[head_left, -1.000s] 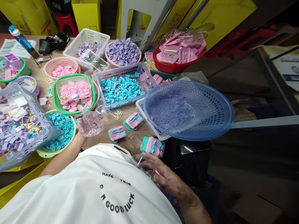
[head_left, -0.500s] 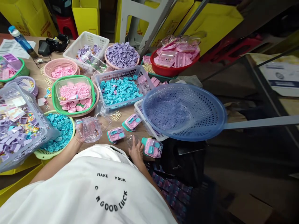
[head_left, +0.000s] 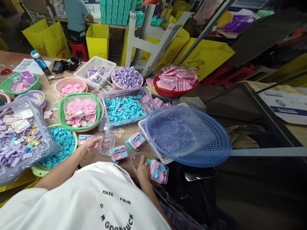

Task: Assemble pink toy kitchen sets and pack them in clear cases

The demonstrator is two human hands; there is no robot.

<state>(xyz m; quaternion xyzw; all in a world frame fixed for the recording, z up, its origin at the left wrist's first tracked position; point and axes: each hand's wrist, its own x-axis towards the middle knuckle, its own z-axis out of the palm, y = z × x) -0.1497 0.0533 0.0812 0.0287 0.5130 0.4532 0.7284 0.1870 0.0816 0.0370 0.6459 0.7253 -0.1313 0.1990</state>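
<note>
My left hand [head_left: 90,144] is closed on the edge of a clear plastic box [head_left: 107,144] with small pink pieces near my fingertips. Just behind that hand lies a pink and teal set [head_left: 85,139]. My right hand [head_left: 142,169] rests at the table's front edge, touching a clear plastic cover [head_left: 135,160]; its grip is partly hidden. Beside its right side is an open pink and teal case [head_left: 158,171]. Between my hands sits another case [head_left: 119,153], partly behind the clear box, and a further one [head_left: 135,141] lies behind it.
A blue round basket [head_left: 188,135] stands on a white basket at right. Baskets of teal pieces [head_left: 126,108], pink pieces [head_left: 80,111] and purple pieces [head_left: 14,137] fill the back and left. A person [head_left: 76,16] sits beyond the yellow boxes.
The view has tilted up. My left hand has shifted right with one clear box, and a pink and teal set now lies behind it. My right hand stays by the cover.
</note>
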